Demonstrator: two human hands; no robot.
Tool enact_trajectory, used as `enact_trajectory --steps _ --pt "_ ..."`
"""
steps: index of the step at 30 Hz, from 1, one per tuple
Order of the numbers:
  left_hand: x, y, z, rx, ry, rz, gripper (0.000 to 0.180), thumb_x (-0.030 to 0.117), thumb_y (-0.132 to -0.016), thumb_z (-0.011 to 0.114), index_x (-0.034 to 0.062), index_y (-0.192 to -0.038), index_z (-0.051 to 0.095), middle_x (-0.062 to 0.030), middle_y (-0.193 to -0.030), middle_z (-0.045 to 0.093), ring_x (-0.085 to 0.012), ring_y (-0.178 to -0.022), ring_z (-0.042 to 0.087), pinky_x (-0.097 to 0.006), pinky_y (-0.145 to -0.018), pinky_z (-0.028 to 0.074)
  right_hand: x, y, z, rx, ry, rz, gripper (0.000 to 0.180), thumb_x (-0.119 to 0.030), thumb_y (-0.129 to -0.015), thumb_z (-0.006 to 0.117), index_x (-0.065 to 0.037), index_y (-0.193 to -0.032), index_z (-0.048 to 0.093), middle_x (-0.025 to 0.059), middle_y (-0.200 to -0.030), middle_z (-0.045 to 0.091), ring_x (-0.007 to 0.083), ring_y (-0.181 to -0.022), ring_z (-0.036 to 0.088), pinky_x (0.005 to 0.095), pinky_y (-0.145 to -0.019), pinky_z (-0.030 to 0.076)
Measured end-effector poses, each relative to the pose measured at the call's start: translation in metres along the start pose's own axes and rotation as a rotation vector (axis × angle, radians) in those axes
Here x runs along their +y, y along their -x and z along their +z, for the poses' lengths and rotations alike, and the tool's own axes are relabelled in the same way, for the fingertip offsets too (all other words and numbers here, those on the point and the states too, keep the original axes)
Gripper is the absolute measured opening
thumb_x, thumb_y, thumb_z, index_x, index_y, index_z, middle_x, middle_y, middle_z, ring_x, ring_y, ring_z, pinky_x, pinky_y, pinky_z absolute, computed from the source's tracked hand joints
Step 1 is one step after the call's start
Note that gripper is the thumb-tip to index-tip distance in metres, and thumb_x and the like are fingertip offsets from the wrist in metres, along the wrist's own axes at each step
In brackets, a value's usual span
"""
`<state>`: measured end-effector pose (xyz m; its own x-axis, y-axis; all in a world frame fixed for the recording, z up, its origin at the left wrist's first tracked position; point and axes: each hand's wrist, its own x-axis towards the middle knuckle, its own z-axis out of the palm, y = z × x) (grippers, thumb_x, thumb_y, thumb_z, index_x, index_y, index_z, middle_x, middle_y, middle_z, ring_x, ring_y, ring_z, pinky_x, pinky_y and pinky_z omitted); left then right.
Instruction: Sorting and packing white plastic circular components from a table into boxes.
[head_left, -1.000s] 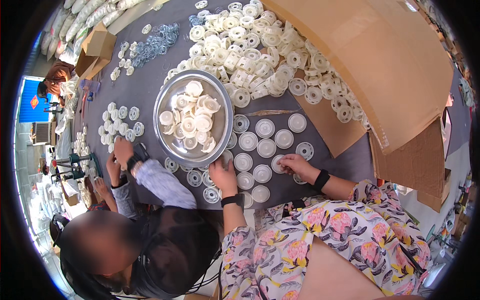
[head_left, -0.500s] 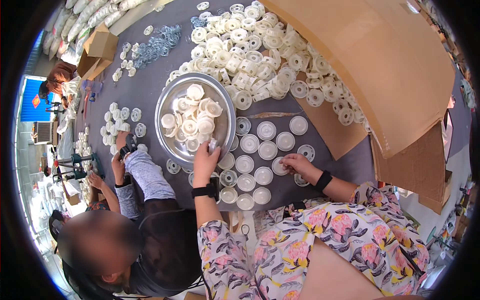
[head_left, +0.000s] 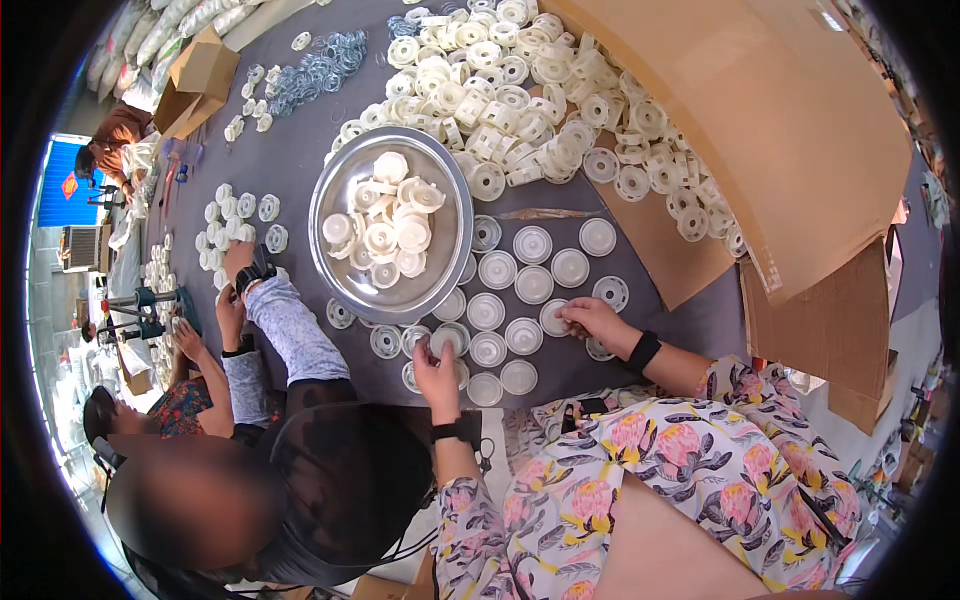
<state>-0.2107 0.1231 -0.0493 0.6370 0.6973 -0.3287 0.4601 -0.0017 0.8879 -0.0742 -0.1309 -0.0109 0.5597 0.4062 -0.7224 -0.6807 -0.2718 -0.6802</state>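
Rows of white round plastic discs [head_left: 487,311] lie on the grey table in front of me. My left hand [head_left: 436,378] is at the near left of these rows, its fingers closed around a white round plastic part; the grip partly hides it. To the right, my right hand [head_left: 597,322] pinches the edge of a white disc [head_left: 553,318] that appears to rest on the table. Beyond my left hand stands a round metal bowl [head_left: 326,275], with cream-coloured plastic parts [head_left: 398,232] heaped inside.
A large pile of cream plastic rings [head_left: 490,110] covers the far table, beside a big cardboard box [head_left: 760,130]. Blue-grey springs [head_left: 325,72] lie far left. A co-worker's hand [head_left: 238,258] reaches among white parts [head_left: 230,225], left of the bowl.
My left hand has come from the bowl's near rim back toward me, down to the discs. My right hand stays at nearly the same disc.
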Motion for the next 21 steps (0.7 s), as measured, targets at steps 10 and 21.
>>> enact_trajectory --steps 10,21 --pt "-0.002 0.006 0.0 0.137 -0.428 0.398 0.042 0.013 -0.071 0.07 -0.0018 -0.107 0.055 -0.0162 -0.102 0.054 -0.0288 -0.095 0.054 -0.035 -0.084 0.043 0.011 0.007 -0.001 0.002 0.023 0.049 0.019 -0.023 -0.085 0.054 -0.006 -0.089 0.063 0.0001 -0.07 0.06 0.0074 -0.059 0.053 0.0196 -0.052 0.039" --pt "0.023 0.011 0.004 0.116 -0.473 0.478 0.046 0.011 -0.062 0.07 -0.0001 -0.103 0.054 -0.0168 -0.097 0.053 -0.0345 -0.089 0.051 -0.041 -0.078 0.043 0.016 -0.001 -0.007 0.016 -0.012 0.028 0.018 -0.023 -0.084 0.055 -0.007 -0.088 0.063 0.0003 -0.07 0.06 0.0074 -0.059 0.053 0.0199 -0.051 0.039"
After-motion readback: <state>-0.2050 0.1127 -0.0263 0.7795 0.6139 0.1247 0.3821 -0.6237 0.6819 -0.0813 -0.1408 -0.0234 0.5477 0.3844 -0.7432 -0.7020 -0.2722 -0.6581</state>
